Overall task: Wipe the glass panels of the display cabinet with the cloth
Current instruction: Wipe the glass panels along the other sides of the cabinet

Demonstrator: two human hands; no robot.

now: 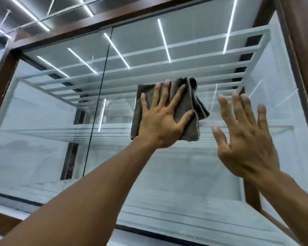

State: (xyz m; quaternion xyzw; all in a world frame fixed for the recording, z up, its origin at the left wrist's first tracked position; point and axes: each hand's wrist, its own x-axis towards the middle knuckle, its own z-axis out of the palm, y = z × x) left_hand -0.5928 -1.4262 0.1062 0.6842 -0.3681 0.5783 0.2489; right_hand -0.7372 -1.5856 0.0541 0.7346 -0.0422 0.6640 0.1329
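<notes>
A folded grey-brown cloth (190,96) lies flat against the right glass panel (194,174) of the display cabinet. My left hand (164,119) presses it to the glass with fingers spread and straight. My right hand (244,137) is flat on the same panel just right of the cloth, fingers spread, holding nothing. A second glass panel (43,139) sits to the left, past a dark vertical seam (96,110).
The cabinet has a brown wooden frame (304,55) along the top, left and right. Glass shelves (52,134) with white supports show inside. Ceiling light strips (164,39) reflect in the glass.
</notes>
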